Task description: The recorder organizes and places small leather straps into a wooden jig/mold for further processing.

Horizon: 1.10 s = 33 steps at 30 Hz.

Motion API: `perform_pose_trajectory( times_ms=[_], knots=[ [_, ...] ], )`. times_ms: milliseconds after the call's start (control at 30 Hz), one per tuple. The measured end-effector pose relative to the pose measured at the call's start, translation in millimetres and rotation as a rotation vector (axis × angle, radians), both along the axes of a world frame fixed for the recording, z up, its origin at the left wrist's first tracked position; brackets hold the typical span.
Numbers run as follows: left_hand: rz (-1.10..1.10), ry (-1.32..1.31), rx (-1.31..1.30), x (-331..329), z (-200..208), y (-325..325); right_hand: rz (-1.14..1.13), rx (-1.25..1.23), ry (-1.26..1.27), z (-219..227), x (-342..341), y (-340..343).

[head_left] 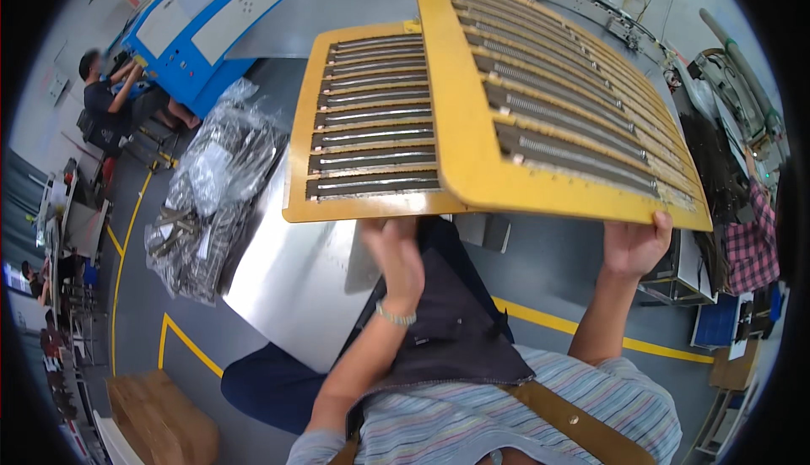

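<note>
A yellow two-leaf sewing template [369,206] stretches out before me, its leaves joined by a hinge. Dark fabric strips with zippers lie in rows in its slots. The right leaf is tilted up, and my right hand [634,246] grips its near edge, thumb on the rim and fingers underneath. Just under the near edge of the left leaf is my left hand [395,264], smeared by motion, its fingers mostly hidden by the template. Whether it touches the leaf does not show. Below it spreads a shiny metal table [287,262].
Plastic-wrapped dark goods [215,178] are heaped left of the table. A blue-and-white machine [211,30] stands far left, with a seated person [114,102] beside it. Another person in a checked shirt [751,241] is at the right. A cardboard box [160,419] sits lower left.
</note>
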<state>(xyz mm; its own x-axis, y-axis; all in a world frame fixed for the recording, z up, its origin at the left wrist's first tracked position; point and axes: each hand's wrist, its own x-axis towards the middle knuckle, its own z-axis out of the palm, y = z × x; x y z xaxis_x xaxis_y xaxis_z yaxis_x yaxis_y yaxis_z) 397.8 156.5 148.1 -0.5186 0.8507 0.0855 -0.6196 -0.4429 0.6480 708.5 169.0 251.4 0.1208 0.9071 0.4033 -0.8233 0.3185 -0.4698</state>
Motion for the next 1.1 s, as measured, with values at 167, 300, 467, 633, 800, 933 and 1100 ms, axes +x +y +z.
perform_pose_trajectory(
  times_ms=[167,300,467,633,800,933,1100],
  knots=[
    [-0.656,-0.009,-0.022,-31.7,6.3,-13.8,0.176,0.157,0.065,11.8,-7.9,-6.4],
    [-0.619,-0.111,-0.021,-67.6,-25.7,-80.8,0.189,0.153,0.098,17.0,4.0,-15.4],
    [-0.362,-0.236,-0.104,-119.6,-35.1,-224.3,0.167,0.130,0.083,17.4,8.6,-0.3],
    [-0.221,-0.290,-0.177,-147.3,-68.0,-341.6,0.238,0.178,0.047,8.5,-8.1,12.0],
    [-0.039,-0.373,-0.230,-98.8,-67.3,-375.0,0.253,0.165,0.014,10.4,-2.5,39.5],
    [0.031,-0.332,-0.262,-82.4,-68.2,-372.6,0.364,0.177,0.072,17.7,-4.8,44.9],
    [0.018,-0.413,-0.306,-87.2,-119.2,-362.8,0.270,0.163,0.059,-7.1,-51.8,41.7]
  ],
)
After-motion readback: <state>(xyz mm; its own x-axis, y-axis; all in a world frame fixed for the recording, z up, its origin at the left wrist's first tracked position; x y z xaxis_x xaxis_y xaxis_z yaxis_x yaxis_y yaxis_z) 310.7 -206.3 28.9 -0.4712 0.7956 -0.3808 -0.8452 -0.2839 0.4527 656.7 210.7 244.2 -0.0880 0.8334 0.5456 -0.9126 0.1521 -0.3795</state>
